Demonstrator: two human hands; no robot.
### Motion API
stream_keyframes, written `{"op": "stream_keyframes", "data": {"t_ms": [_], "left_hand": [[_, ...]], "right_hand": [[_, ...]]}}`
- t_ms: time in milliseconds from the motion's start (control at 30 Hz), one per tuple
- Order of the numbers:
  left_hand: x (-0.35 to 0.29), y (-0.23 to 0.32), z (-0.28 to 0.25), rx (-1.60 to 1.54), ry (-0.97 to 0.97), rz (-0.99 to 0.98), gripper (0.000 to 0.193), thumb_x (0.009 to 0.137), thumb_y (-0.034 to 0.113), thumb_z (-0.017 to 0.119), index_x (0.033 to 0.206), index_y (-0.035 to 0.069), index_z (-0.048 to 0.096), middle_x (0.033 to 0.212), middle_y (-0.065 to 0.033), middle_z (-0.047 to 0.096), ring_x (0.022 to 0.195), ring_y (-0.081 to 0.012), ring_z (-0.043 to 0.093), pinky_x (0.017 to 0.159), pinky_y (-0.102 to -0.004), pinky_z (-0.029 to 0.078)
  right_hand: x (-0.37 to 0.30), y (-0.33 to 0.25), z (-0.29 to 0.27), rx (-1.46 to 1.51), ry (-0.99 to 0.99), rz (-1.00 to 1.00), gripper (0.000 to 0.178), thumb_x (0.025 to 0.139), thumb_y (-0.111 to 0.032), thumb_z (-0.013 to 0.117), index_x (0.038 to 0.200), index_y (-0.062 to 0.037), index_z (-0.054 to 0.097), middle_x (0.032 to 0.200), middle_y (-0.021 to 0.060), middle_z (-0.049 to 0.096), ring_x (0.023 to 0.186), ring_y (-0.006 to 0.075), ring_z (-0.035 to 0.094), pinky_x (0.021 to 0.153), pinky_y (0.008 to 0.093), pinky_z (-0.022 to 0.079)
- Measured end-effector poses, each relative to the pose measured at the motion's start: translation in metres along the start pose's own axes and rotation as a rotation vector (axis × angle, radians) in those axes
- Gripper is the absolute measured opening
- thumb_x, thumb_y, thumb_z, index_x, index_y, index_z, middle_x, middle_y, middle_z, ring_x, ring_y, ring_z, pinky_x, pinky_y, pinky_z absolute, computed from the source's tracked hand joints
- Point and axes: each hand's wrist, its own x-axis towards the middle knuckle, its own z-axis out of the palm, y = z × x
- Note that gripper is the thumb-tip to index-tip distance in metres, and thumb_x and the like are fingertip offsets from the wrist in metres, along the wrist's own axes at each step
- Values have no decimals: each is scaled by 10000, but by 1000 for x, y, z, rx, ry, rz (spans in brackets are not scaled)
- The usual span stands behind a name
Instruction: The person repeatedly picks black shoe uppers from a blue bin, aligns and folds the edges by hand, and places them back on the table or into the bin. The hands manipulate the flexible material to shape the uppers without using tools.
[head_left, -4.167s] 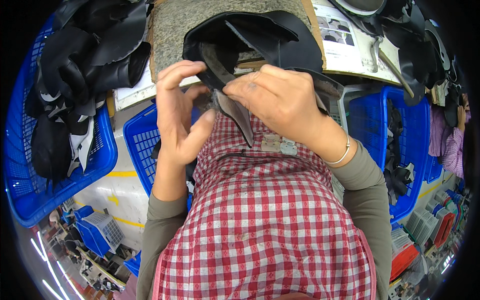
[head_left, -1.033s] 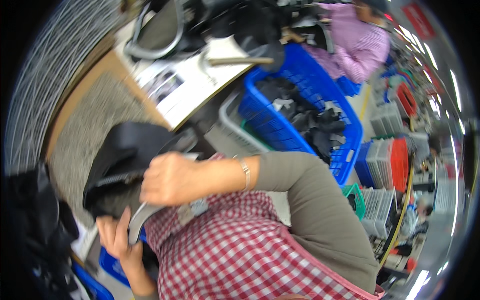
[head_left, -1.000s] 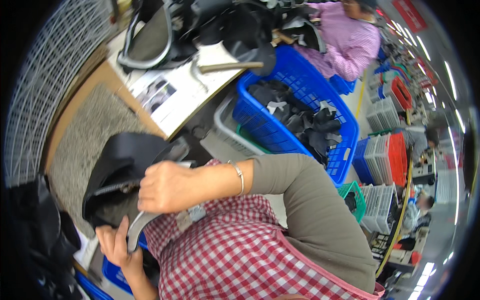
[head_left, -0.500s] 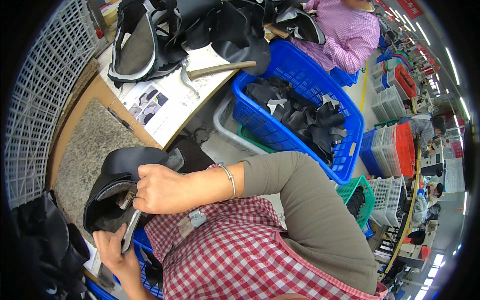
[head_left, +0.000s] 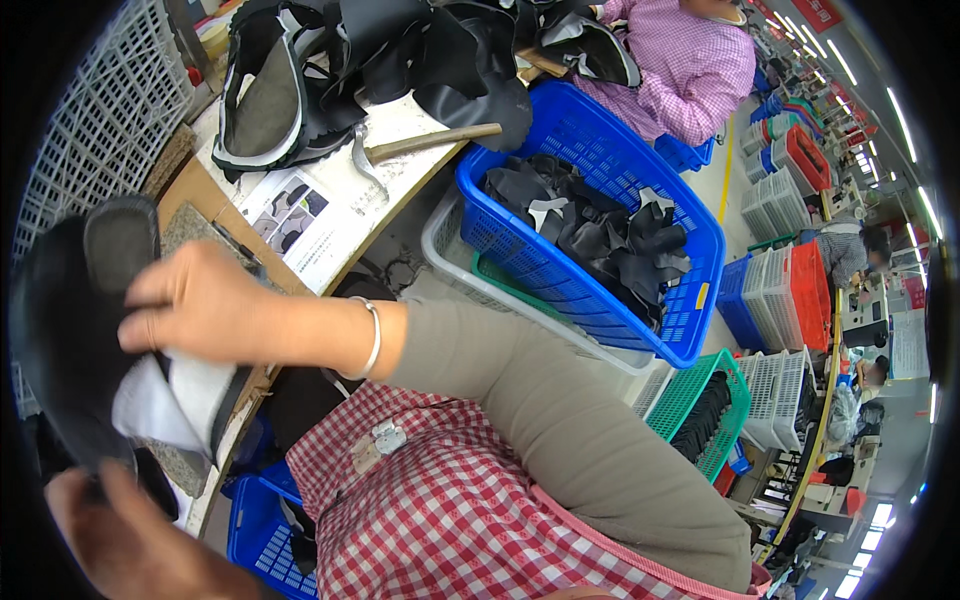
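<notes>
1. Item and position: a black leather-like piece [head_left: 65,320] at the far left, raised in front of the table and partly hiding the grey stone slab [head_left: 186,224]. A grey oval panel [head_left: 122,250] shows near its top; a white lining [head_left: 160,405] shows lower down. Edges are blurred from where I stand.

2. Right hand [head_left: 200,305]: fingers curled, tips over the face of the piece. Whether they pinch it I cannot tell.

3. Left hand [head_left: 135,540]: badly blurred, low down by the bottom edge of the piece. Fingers appear extended; whether they grip or merely touch I cannot tell.

4. Weight and stiffness: judged light enough for one hand. The black body looks pliable and likely to sag or fold if held at one end only; the oval panel is probably firmer.

5. Surface: the smooth black face may slip a little under bare fingers. The white lining looks softer and could crease or snag.

6. Damage risk: no brittle part noted; scuffs and stretched edges are the likelier faults.

7. Recommended hold: opposite borders, one hand each, thumbs outside, taking the edge thickness and keeping off the loose lining.
</notes>
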Motion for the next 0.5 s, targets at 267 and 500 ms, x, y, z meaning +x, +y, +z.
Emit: {"op": "stream_keyframes", "data": {"t_ms": [267, 500], "left_hand": [[-43, -54, 55, -172, -492, 285, 451, 772, -59, 736, 1215, -3, 672, 1127, -181, 666, 1114, -396, 629, 965, -471, 512], [-46, -90, 72, -50, -563, 265, 483, 752, -36, 789, 1210, 12, 643, 1159, -167, 626, 1062, -380, 630, 907, -461, 524]], "right_hand": [[-70, 58, -8, 1042, 226, 985, 216, 1017, -262, 701, 1088, -58, 707, 978, 69, 758, 789, 152, 723, 687, 297, 597], [-112, 75, 5, 1223, 130, 1074, 245, 1004, -303, 724, 1069, -68, 712, 905, 31, 742, 715, 132, 702, 614, 265, 564]]}}
